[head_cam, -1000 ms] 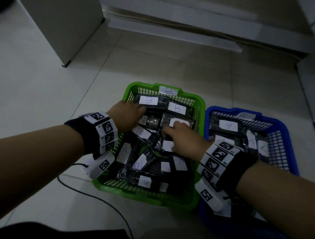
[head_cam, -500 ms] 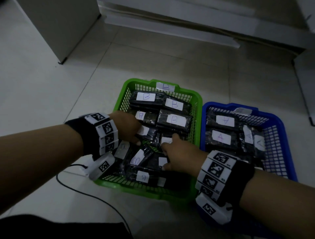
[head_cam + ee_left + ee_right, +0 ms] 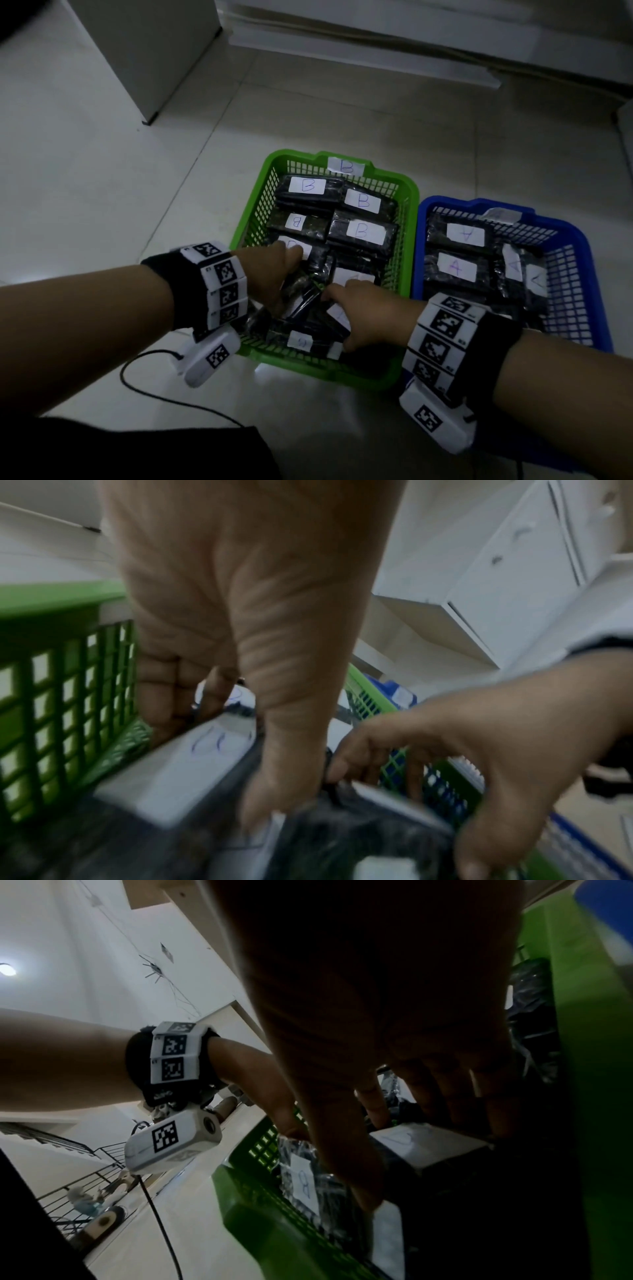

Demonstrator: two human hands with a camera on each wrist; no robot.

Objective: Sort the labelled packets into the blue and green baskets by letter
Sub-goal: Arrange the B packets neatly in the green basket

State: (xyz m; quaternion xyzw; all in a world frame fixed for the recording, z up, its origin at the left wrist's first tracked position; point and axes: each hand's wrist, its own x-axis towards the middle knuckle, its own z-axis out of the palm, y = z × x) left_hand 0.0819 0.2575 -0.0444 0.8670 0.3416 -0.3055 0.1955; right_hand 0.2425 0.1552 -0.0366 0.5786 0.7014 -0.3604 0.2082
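1. The left hand [image 3: 274,274] reaches into the green basket [image 3: 260,202], its fingers curled around a dark packet [image 3: 164,777]
2. The right hand [image 3: 370,315] presses its spread fingers on the packets there
3. The blue basket [image 3: 579,274], just beside, holds A packets [image 3: 455,267]

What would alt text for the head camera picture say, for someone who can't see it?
Two hands, left and right, reach into a green basket full of dark packets labelled B. Beside it on the pale tiled floor stands a blue basket of packets labelled A.
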